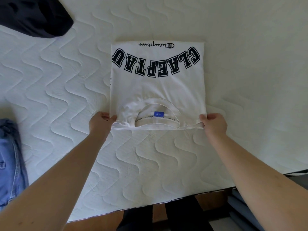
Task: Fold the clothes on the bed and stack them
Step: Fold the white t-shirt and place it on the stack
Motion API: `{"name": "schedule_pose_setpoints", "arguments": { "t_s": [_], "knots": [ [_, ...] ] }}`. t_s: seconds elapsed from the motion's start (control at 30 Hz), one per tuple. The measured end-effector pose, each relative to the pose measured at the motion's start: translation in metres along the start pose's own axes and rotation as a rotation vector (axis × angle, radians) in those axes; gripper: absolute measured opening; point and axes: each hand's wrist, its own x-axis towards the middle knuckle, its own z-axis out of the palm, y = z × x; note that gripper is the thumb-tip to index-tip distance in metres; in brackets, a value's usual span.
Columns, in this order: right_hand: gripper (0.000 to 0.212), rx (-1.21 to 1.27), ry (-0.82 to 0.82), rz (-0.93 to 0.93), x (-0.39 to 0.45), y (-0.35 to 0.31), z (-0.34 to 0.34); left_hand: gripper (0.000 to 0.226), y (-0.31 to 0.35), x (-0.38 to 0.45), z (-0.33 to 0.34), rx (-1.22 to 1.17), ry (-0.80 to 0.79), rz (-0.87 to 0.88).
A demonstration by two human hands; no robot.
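Observation:
A white T-shirt (157, 87) with black block letters lies folded into a rectangle on the white quilted mattress (66, 77). Its collar and blue neck label face me at the near edge. My left hand (100, 121) pinches the shirt's near left corner, thumb on top. My right hand (214, 121) grips the near right corner the same way. Both arms reach in from the bottom of the view.
A dark garment (35, 15) lies bunched at the far left corner. Blue jeans (10, 162) lie at the left edge near me. The mattress's near edge (166, 200) runs diagonally below my arms, with wooden floor and dark trouser legs beyond.

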Motion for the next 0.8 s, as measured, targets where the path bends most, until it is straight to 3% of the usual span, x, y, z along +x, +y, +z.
{"name": "schedule_pose_setpoints", "arguments": {
  "t_s": [0.13,0.23,0.43,0.7,0.8],
  "knots": [
    [0.025,-0.146,-0.191,-0.01,0.005,-0.004,-0.007,0.034,0.002,0.006,-0.005,-0.054,-0.169,-0.025],
    [0.022,-0.113,-0.293,-0.003,0.002,-0.008,-0.01,0.034,0.002,0.01,-0.011,-0.006,-0.243,-0.013],
    [0.014,-0.022,-0.417,0.098,-0.042,0.002,0.013,0.016,-0.005,0.02,-0.028,-0.169,-0.156,0.025],
    [0.01,0.137,-0.576,0.304,-0.139,0.02,0.055,0.029,-0.006,0.066,-0.086,0.289,-0.022,0.277],
    [0.012,0.209,-0.638,0.403,-0.179,0.013,0.077,0.027,0.005,0.082,-0.099,0.342,0.0,0.284]
  ]
}}
